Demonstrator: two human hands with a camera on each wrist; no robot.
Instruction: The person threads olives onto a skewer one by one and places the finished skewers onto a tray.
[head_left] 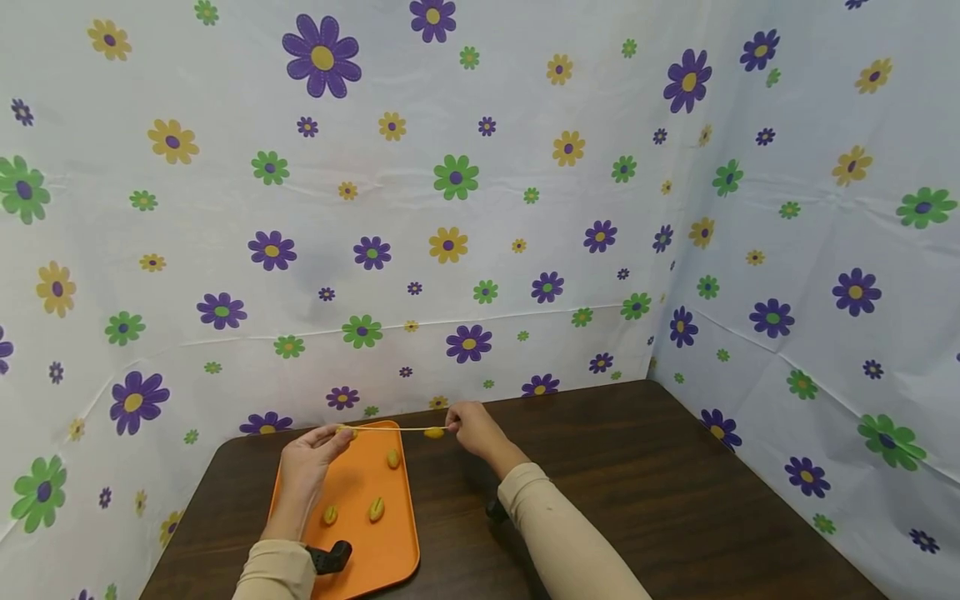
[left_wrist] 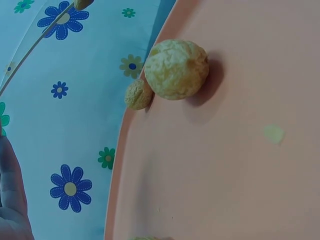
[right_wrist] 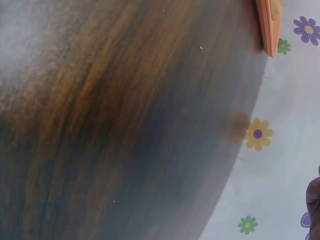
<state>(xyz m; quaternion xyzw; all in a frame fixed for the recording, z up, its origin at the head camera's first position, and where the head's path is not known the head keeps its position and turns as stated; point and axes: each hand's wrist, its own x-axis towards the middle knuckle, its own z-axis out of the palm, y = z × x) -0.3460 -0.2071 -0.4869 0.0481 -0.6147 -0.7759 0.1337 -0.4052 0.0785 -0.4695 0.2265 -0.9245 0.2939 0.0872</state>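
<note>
My left hand [head_left: 306, 461] is raised over the far left of an orange tray [head_left: 356, 571], pinching one end of a thin pale strand [head_left: 401, 429]. A yellow piece is partly visible at its fingertips. Right of the tray, my right hand [head_left: 477, 429] pinches the other end, so the strand runs nearly straight between both hands. Close to the right fingers, a yellow oval piece [head_left: 434, 432] sits on the strand. More wrinkled, grooved yellow pieces [head_left: 377, 509] lie on the tray; the left wrist view shows a round one [left_wrist: 176, 69] and a smaller one [left_wrist: 138, 95] near the rim.
The tray lies on the left part of a dark wooden table [head_left: 600, 467]. Behind and to the right, a white cloth [head_left: 525, 275] with printed flowers hangs against the table's edges. A small pale flake [left_wrist: 274, 134] lies on the tray.
</note>
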